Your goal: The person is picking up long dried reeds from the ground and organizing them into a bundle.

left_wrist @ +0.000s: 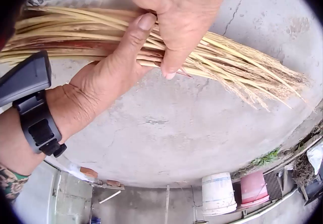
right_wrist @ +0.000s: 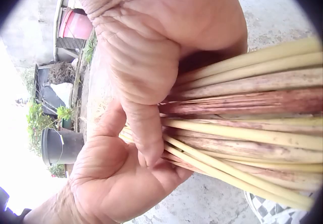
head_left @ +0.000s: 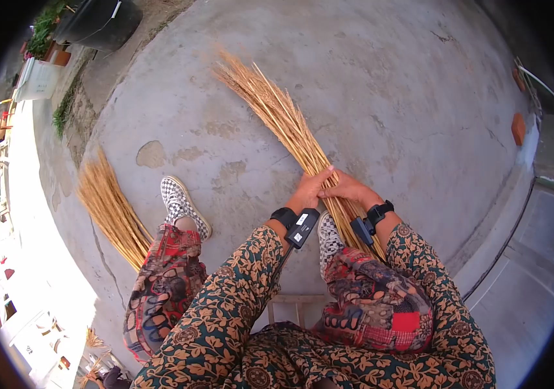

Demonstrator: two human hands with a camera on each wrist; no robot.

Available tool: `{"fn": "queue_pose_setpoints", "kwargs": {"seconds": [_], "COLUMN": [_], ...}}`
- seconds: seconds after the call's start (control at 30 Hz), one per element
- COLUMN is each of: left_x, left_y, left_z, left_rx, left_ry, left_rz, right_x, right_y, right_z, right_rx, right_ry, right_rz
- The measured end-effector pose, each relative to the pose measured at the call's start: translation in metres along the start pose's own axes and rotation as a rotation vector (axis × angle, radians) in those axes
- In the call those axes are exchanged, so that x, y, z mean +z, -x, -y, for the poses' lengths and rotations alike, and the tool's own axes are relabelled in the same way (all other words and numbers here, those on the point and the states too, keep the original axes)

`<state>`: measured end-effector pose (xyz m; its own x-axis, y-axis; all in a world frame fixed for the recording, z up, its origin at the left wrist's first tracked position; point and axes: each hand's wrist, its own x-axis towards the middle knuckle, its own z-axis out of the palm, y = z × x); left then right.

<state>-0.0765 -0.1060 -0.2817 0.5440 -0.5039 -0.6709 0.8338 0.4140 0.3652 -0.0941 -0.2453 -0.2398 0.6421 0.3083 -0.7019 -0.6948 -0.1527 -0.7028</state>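
A bundle of dry broom straw [head_left: 277, 120] slants in front of the person, its feathery heads pointing away and its bare stalk ends toward the right knee. My left hand [head_left: 312, 188] grips it near the middle, thumb laid across the stalks [left_wrist: 222, 47]. Right beside it, my right hand [head_left: 353, 189] holds the same bundle, thumb over the top. In the right wrist view, the right hand [right_wrist: 151, 42] wraps the thick yellow and reddish stalks [right_wrist: 252, 128], with the left hand [right_wrist: 116, 178] close behind. Most fingers are hidden under the bundle.
A second straw bundle [head_left: 112, 207] lies on the concrete by the left leg. Two checkered shoes [head_left: 183, 204] stand on the floor. A black tub [head_left: 99, 26] is at upper left, a brick [head_left: 518, 129] at right. White and pink buckets [left_wrist: 218, 193] stand along the yard's edge.
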Motion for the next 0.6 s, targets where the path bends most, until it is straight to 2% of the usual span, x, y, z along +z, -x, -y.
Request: {"fn": "queue_pose_setpoints", "kwargs": {"seconds": [0.07, 0.17, 0.27, 0.33, 0.43, 0.53, 0.57, 0.6], "left_x": [-0.002, 0.008, 0.035, 0.047, 0.086, 0.134, 0.152, 0.169], "left_y": [-0.001, 0.006, 0.029, 0.030, 0.053, 0.083, 0.093, 0.104], "left_z": [-0.002, -0.005, -0.019, -0.026, -0.054, -0.097, -0.115, -0.131], "left_rx": [-0.070, -0.060, 0.001, 0.121, 0.278, 0.420, 0.476, 0.553], "left_ry": [-0.029, 0.011, 0.047, 0.062, 0.078, 0.033, 0.012, -0.006], "left_rz": [-0.004, -0.002, -0.067, -0.069, -0.042, 0.015, 0.039, 0.138], "right_x": [-0.001, 0.005, 0.001, 0.000, -0.001, 0.006, 0.005, 0.005], "right_y": [0.002, 0.008, 0.003, 0.006, 0.031, 0.071, 0.081, 0.094], "right_z": [0.003, 0.003, -0.014, 0.001, 0.046, 0.131, 0.153, 0.172], "right_rx": [0.024, -0.034, -0.017, -0.071, -0.191, -0.329, -0.431, -0.527], "right_ry": [0.008, -0.063, 0.130, 0.147, 0.238, 0.374, 0.405, 0.431], "right_rz": [0.012, -0.088, -0.229, -0.243, -0.330, -0.477, -0.524, -0.565]}}
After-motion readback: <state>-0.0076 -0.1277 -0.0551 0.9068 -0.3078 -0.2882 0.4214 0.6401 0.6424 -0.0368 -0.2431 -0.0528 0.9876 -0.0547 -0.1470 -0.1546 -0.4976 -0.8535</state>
